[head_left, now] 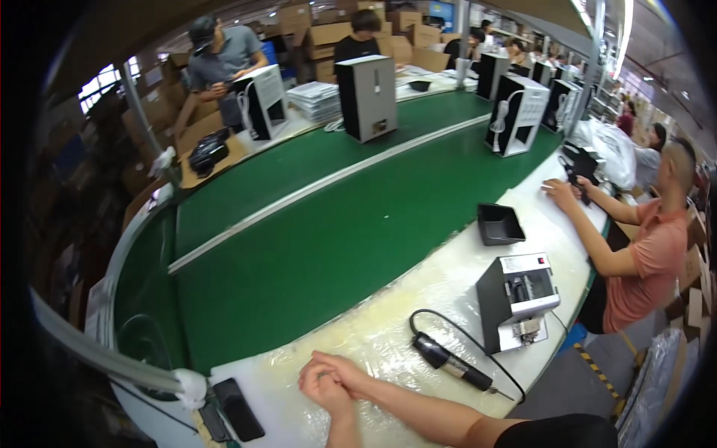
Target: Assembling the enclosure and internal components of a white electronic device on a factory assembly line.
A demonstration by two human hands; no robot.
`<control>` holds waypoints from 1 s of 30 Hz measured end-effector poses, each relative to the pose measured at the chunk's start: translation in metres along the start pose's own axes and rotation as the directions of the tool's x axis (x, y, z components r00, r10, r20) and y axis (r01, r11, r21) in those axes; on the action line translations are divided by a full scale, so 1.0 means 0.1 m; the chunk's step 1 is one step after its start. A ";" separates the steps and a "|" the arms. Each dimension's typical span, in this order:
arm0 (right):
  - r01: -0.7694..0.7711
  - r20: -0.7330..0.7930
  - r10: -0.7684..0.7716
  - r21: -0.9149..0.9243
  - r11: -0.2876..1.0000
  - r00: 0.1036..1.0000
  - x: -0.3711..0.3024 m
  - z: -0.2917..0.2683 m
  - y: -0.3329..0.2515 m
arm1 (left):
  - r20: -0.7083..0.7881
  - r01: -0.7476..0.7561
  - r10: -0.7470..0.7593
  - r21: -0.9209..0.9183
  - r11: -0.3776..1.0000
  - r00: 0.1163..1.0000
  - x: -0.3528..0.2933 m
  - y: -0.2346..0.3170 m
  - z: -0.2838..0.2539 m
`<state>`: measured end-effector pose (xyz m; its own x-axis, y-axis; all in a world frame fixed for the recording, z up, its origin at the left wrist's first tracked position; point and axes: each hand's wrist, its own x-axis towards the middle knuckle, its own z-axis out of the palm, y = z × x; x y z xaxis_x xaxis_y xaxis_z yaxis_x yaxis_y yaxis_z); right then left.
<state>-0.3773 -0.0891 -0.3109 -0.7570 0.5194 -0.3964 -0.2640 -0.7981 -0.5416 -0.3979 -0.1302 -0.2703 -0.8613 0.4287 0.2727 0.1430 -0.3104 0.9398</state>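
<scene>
My left hand (pixel 323 390) and my right hand (pixel 340 370) are clasped together above the film-covered white worktop (pixel 328 340). The right hand lies over the left, and the fingers of both are closed around each other; no object shows in them. To their right lies a black electric screwdriver (pixel 452 361) with a thin bit and a looped black cable. Beyond it stands a black and silver boxy device (pixel 519 299) with a red switch. A black smartphone (pixel 238 410) rests to the left of my hands.
A green conveyor belt (pixel 321 254) curves past the worktop, carrying tall black-and-white appliances (pixel 519 112) with coiled white cords. A black tray (pixel 500 224) sits on the right worktop. A co-worker in an orange shirt (pixel 653 254) works at right. A metal post (pixel 104 355) rises at left.
</scene>
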 end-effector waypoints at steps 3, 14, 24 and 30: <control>0.005 -0.085 -0.007 -0.028 1.000 0.996 -0.07 0.12 -0.08 | 0.024 0.302 -0.302 -0.132 0.944 0.953 0.06 -0.14 -0.07; 0.133 -0.113 -0.147 -0.119 0.984 0.983 -0.03 0.07 0.04 | 0.106 0.406 -0.392 -0.260 0.876 0.914 0.10 -0.18 -0.13; 0.228 -0.142 -0.259 -0.204 0.952 0.955 -0.01 0.14 0.05 | 0.079 0.420 -0.416 -0.284 0.862 0.906 0.14 -0.12 -0.08; 0.148 -0.104 -0.173 -0.218 0.965 0.979 0.02 0.07 0.05 | 0.104 0.434 -0.422 -0.242 0.868 0.901 0.13 -0.20 -0.14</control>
<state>-0.3845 -0.0937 -0.3091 -0.6338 0.6786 -0.3711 -0.2362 -0.6267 -0.7426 -0.4191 -0.1300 -0.2888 -0.7855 0.6052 -0.1293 -0.3677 -0.2885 0.8841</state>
